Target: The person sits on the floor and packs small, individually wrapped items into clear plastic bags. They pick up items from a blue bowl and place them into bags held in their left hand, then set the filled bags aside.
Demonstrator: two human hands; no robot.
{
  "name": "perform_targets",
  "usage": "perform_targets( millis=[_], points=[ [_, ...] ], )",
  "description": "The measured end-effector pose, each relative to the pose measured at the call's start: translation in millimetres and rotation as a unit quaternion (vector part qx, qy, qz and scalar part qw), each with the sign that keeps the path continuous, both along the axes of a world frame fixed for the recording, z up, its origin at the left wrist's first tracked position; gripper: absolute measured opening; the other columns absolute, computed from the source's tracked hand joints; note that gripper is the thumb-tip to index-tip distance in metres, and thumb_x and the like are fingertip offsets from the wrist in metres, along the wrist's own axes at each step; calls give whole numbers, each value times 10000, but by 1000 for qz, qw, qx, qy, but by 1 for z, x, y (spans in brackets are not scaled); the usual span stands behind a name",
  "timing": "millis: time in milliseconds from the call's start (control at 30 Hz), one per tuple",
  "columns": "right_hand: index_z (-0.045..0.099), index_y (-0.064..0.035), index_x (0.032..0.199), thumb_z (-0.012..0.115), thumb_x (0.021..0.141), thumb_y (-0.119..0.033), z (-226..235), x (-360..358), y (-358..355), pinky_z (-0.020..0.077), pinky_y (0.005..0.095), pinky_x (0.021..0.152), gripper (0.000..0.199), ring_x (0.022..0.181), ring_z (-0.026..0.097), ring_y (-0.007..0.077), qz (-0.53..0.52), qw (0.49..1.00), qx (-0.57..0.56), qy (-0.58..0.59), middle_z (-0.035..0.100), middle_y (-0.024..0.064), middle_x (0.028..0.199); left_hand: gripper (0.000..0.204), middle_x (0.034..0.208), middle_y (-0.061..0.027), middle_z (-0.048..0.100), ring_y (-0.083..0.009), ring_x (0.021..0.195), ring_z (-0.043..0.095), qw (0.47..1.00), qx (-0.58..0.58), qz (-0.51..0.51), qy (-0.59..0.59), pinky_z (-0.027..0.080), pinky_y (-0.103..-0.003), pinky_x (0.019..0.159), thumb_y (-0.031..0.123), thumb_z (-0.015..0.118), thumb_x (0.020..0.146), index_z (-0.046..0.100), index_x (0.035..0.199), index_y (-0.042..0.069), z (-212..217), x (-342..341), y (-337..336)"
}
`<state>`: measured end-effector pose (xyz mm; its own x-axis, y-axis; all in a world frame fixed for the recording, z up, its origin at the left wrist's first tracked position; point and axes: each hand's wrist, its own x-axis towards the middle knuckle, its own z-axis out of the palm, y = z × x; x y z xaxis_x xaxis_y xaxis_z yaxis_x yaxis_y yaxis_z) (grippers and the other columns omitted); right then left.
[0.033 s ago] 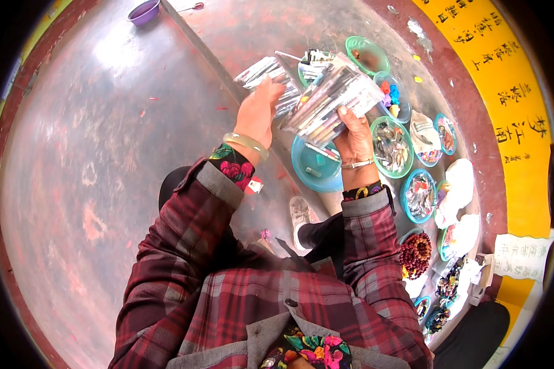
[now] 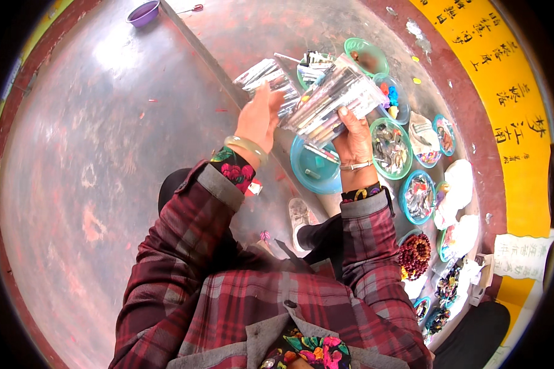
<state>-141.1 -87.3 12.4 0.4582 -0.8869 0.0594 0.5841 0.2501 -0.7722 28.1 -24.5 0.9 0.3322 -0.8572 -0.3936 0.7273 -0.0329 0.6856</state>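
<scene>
My right hand grips the near right edge of a clear plastic packet of pens, thumb on top. To its left is a second clear packet of slim pens. My left hand is closed at that packet's near edge, its fingers partly blurred and the grip partly hidden. The two packets lie side by side and seem to overlap slightly. Below the right packet sits a blue-green basin with a few small things in it. Just beyond the packets stands a green basket of pens.
Several bowls line the right side, among them a green bowl of small items and a blue basket. Dark red beads lie closer to me. A purple basin stands far left. My shoe is under the right arm.
</scene>
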Motion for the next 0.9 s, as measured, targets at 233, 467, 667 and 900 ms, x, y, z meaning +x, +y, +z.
perform_targets(
  millis=[233,467,667,900],
  points=[
    [464,-34,1201,752,679,-65,8,10,15,422,327,908,597,1040,523,186,-1,995,-90,41,563,51,1106,513,1233,-76,501,-219,1154,470,950,-192,-129,211,371,-368,978,443,274,956,419,1270,63,3,-18,3],
    [471,-40,1197,752,667,-37,11,13,18,434,314,889,601,1020,538,184,-18,995,-77,63,570,54,1088,554,1182,-152,530,-261,1095,510,942,-184,-106,261,366,-389,981,419,306,955,456,1189,-61,1,-21,6],
    [458,-23,1215,751,673,-82,22,-15,2,420,334,916,619,1050,534,213,21,996,-62,66,564,70,1125,469,1201,-88,520,-191,1121,481,966,-184,-142,-110,335,-329,992,371,392,943,457,1238,12,9,-10,4],
    [487,-41,1203,751,663,-45,18,-14,9,430,321,888,601,1021,546,182,129,987,-44,85,572,49,1118,493,1144,-40,545,-126,1044,509,907,-269,-289,-147,392,-290,926,145,637,772,469,1216,13,36,-4,11]
  ],
)
